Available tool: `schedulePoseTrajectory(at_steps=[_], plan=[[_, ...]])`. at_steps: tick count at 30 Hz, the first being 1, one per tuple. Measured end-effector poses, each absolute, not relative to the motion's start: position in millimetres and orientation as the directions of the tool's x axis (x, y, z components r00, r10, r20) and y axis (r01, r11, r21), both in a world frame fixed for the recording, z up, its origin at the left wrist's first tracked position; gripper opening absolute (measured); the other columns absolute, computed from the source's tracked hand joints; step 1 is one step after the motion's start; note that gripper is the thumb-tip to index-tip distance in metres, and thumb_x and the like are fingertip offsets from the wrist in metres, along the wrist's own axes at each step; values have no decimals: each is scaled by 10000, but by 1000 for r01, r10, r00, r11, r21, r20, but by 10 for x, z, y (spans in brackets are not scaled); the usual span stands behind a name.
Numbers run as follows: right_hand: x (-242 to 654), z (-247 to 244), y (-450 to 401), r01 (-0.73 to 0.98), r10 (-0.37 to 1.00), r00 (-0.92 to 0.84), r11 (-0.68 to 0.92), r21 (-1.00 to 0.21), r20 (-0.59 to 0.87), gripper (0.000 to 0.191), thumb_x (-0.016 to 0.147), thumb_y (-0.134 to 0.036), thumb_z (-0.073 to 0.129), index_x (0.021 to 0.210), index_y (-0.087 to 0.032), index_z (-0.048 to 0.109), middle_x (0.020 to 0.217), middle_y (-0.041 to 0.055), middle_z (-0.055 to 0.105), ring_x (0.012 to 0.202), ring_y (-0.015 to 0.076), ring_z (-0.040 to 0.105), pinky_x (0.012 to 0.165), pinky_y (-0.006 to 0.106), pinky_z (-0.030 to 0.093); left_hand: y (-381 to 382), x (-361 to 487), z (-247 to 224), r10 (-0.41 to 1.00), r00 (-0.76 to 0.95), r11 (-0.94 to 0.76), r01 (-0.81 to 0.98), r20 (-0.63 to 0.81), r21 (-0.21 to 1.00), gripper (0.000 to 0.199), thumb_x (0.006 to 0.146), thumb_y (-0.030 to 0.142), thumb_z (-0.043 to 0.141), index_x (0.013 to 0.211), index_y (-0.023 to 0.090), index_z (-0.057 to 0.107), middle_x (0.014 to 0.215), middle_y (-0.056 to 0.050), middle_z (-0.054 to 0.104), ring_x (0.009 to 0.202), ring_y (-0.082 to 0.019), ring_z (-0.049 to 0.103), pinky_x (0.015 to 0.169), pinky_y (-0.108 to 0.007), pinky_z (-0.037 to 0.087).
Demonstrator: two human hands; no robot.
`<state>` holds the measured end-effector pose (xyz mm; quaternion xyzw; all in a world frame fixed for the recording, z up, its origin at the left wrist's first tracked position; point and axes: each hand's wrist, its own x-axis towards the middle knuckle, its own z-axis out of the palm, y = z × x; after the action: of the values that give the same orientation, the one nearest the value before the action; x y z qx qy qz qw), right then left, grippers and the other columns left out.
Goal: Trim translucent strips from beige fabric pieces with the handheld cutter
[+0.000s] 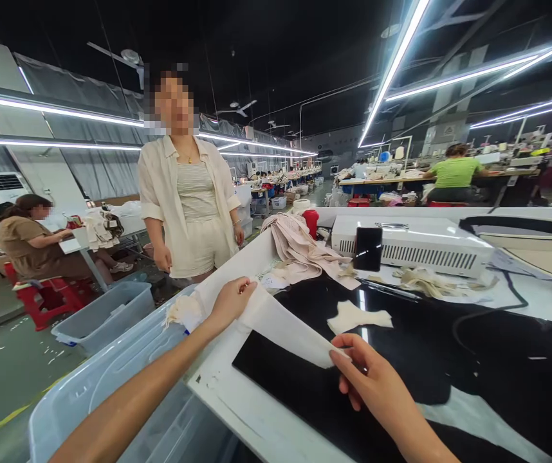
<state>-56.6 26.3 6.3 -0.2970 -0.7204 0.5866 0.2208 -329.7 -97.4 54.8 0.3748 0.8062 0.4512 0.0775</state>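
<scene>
A long white strip of thin fabric (288,323) is stretched between my two hands over the black work surface (276,373). My left hand (233,299) pinches its far-left end beside the table's edge. At the right end, my right hand (360,366) holds the strip between thumb and fingers. Beyond my right hand, a small cream fabric piece (359,317) lies flat on the black surface. A pale, translucent piece (486,424) lies at the lower right.
Pink fabric (300,247), a red cone (310,223), a phone (368,249) and a white vented box (411,241) line the back. Blue plastic bins (112,386) stand left. A person (192,199) stands across the table; others sit farther off.
</scene>
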Motion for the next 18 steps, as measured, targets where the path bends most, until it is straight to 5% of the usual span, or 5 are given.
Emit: schedulePoseTrajectory(at_steps=[12, 18], plan=[[-1118, 225, 122, 23, 629, -774, 137, -990, 69, 410, 802, -578, 593, 1020, -233, 554, 557, -82, 582, 372, 103, 478, 407, 231, 372, -987, -3747, 1277, 675, -648, 308, 682, 353, 663, 368, 982, 387, 646, 1267, 155, 617, 1275, -83, 631, 1098, -276, 654, 915, -456, 577], [-1315, 190, 80, -5, 603, -794, 121, -993, 78, 510, 787, -554, 609, 1167, -222, 532, 929, 19, 677, 599, 151, 641, 406, 236, 460, -1012, -4023, 1274, 638, -677, 304, 660, 368, 687, 368, 981, 388, 647, 1265, 156, 620, 1276, -81, 632, 1099, -278, 654, 915, -455, 578]])
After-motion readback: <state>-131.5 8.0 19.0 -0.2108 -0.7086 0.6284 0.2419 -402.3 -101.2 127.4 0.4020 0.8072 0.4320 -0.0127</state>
